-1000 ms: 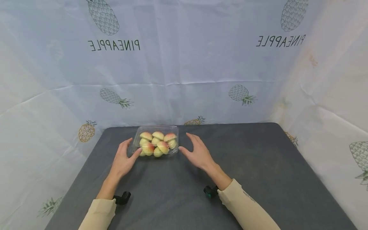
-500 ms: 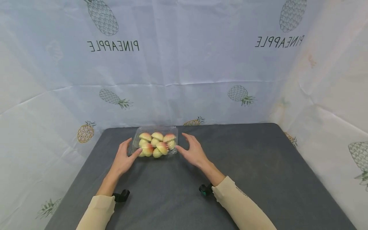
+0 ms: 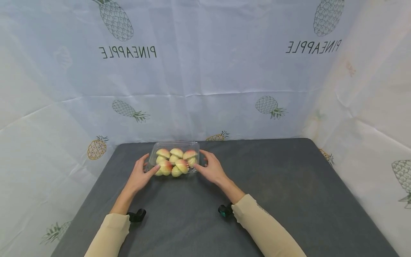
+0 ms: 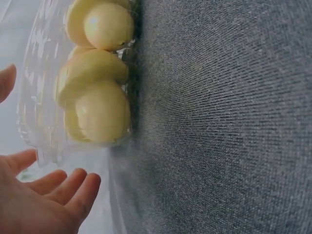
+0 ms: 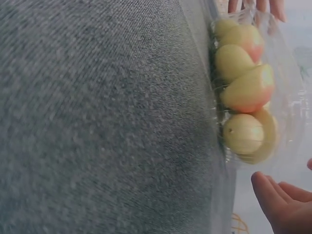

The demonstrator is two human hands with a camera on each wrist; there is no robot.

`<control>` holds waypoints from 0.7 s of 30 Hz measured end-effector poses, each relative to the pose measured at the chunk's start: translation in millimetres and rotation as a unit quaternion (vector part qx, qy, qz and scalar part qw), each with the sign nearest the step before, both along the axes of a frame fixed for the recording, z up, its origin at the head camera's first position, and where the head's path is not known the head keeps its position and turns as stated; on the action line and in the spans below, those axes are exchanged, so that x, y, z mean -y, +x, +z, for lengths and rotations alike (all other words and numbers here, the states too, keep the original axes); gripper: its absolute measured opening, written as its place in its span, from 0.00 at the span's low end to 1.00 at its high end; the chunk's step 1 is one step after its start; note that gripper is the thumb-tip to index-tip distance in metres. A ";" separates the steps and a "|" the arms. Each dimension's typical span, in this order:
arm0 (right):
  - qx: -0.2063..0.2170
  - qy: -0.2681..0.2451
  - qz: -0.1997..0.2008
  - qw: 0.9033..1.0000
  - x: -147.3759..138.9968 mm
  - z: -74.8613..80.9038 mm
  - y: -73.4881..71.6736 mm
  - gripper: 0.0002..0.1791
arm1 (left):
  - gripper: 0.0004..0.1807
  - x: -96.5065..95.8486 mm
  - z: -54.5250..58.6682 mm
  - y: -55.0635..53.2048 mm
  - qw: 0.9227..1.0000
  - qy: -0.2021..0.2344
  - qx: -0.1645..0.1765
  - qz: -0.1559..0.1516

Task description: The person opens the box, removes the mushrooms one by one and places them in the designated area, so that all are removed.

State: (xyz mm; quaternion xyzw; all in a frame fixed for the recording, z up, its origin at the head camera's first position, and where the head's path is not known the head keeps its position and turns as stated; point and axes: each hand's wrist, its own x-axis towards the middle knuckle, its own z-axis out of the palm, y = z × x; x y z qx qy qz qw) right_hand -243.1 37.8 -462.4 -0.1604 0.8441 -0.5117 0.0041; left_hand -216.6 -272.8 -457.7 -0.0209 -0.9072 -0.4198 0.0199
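Note:
A clear plastic clamshell container (image 3: 174,145) sits near the far edge of the dark table. Inside it are several rounded, pale yellow pieces (image 3: 181,165) with a red blush, fruit-like in look. My left hand (image 3: 137,178) is at the container's left end, thumb toward the front and fingers spread. In the left wrist view, the fingers (image 4: 68,190) lie beside the container's end, with one fingertip close to its rim; contact is unclear. At the right end is my right hand (image 3: 213,172), its thumb close to the front corner. In the right wrist view its fingers (image 5: 273,195) look apart from the plastic.
The dark cloth-covered table (image 3: 273,189) extends to the right and toward me. A white curtain (image 3: 192,67) printed with pineapples hangs behind the table and along both sides. A black wrist mount sits at each cuff.
My right hand has moved left, up to the container's right end. The left hand has stayed almost in place, and the container has not visibly moved.

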 end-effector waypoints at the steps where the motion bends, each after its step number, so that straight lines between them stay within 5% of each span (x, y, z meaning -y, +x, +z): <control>1: 0.003 -0.001 0.000 1.000 0.9 -1.3 -1.2 0.39 | 0.50 0.6 -0.2 -0.7 1.000 0.003 0.004 -0.001; 17: 0.067 -0.059 -0.005 0.996 15.6 -11.9 -10.1 0.43 | 0.54 1.4 -8.2 -11.9 0.996 0.075 0.037 -0.019; 21: 0.069 -0.066 0.000 0.995 19.0 -13.7 -9.9 0.44 | 0.53 -0.6 -2.6 -9.3 0.994 0.096 0.035 -0.026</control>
